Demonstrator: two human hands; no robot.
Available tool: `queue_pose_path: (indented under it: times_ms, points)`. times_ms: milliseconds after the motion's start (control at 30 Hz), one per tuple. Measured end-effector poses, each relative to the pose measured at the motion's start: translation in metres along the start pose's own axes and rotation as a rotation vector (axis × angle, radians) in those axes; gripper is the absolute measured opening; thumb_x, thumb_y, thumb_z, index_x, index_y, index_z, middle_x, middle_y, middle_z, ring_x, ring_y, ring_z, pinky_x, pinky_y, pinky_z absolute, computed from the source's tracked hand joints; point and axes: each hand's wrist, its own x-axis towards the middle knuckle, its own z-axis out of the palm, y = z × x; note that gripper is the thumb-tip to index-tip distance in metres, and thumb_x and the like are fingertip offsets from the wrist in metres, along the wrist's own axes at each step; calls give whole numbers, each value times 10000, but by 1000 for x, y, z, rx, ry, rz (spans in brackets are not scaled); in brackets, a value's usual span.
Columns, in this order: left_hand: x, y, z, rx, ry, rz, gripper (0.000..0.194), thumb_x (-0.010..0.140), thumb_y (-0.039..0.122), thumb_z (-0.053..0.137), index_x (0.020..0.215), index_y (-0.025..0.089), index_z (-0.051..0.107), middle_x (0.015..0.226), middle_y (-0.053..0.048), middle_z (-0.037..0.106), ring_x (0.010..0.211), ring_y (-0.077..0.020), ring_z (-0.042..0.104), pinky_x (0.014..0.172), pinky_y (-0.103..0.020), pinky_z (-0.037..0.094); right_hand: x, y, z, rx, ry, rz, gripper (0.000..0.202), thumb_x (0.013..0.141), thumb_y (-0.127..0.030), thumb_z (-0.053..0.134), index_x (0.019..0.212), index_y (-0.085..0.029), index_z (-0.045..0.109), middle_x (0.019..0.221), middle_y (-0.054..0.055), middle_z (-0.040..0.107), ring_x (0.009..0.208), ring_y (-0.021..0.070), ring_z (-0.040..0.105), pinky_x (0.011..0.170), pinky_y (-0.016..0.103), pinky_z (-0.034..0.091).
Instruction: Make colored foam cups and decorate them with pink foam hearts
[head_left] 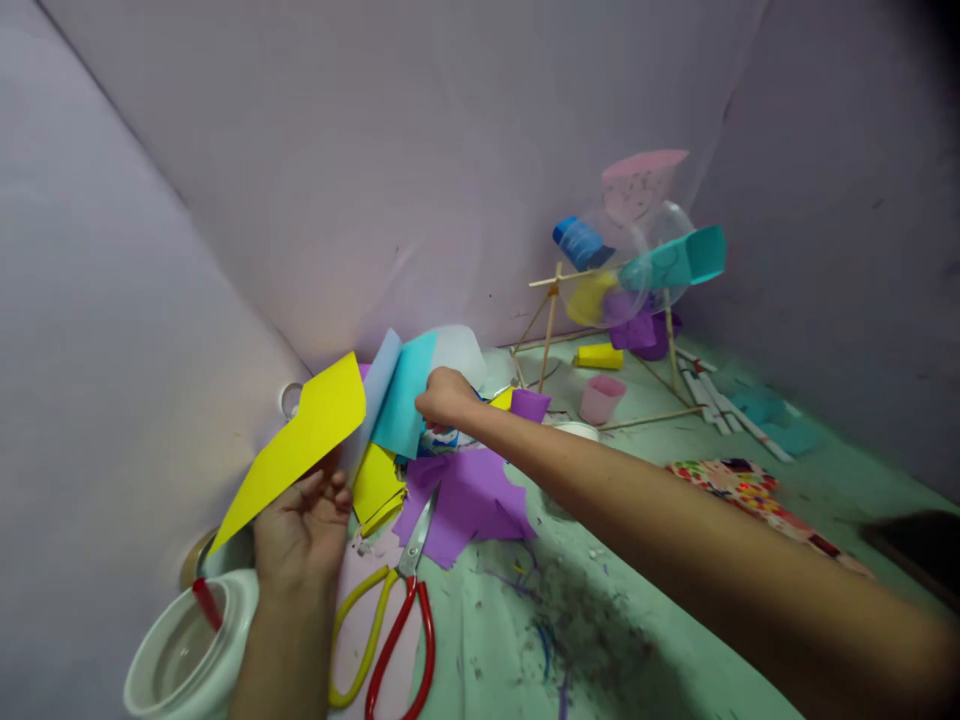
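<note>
My left hand [307, 515] is palm up with its fingers curled at the lower edge of a raised yellow paper sheet [300, 440], which it holds tilted to the left; part of the grip is hidden. My right hand [448, 397] is closed at the right edge of a light blue paper sheet [405, 400], its fingertips mostly hidden. Between them stands a pale lavender sheet [373, 400]. Below lie folded yellow paper [377, 485] and a cut purple sheet [476, 505]. Scissors [407, 565] with one yellow and one red handle rest partly on the purple sheet, blades spread.
A white tub [232, 640] with a red stick stands at lower left. At back right, a stick frame [550, 340] carries clear discs with coloured paper cups. A pink cup [601, 398], white paper rolls [724, 400] and a flowered cloth [731, 480] lie nearer.
</note>
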Motion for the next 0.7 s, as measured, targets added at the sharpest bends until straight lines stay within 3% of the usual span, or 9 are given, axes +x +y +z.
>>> queue_pose_path:
  times_ms: [133, 267, 433, 533, 700]
  points:
    - [3, 3, 0, 30, 72, 71, 227, 620, -11, 467, 704, 154, 599, 626, -11, 621, 514, -113, 575, 403, -167, 450, -10, 16, 4, -50, 121, -23, 192, 880, -288, 593, 930, -106, 631, 868, 49, 678, 742, 150, 660, 671, 308, 544]
    - [9, -2, -2, 43, 78, 101, 221, 610, 9, 491, 709, 159, 619, 682, -23, 638, 623, -149, 630, 498, -227, 532, -24, 11, -1, -74, 216, -106, 99, 739, -160, 670, 813, -96, 666, 750, 101, 716, 733, 213, 700, 654, 264, 530]
    - [14, -9, -5, 40, 38, 100, 266, 609, 8, 500, 772, 153, 651, 854, -53, 672, 836, -211, 659, 649, -317, 578, -30, -18, -26, -85, 314, -230, 109, 716, -173, 583, 763, -119, 665, 664, 94, 713, 694, 234, 710, 622, 239, 526]
    - [15, -9, -6, 42, 31, 103, 258, 606, 12, 500, 763, 150, 651, 879, -56, 671, 840, -217, 657, 630, -314, 575, -34, -33, -46, -97, 368, -294, 141, 718, -199, 561, 776, -118, 662, 682, 98, 706, 732, 244, 705, 632, 240, 527]
    - [15, -9, -7, 54, 28, 108, 261, 605, 2, 505, 757, 159, 648, 879, -48, 668, 820, -198, 650, 613, -303, 567, -61, -46, -75, -256, 596, -450, 176, 726, -181, 537, 831, -118, 664, 843, 130, 708, 867, 258, 675, 674, 240, 506]
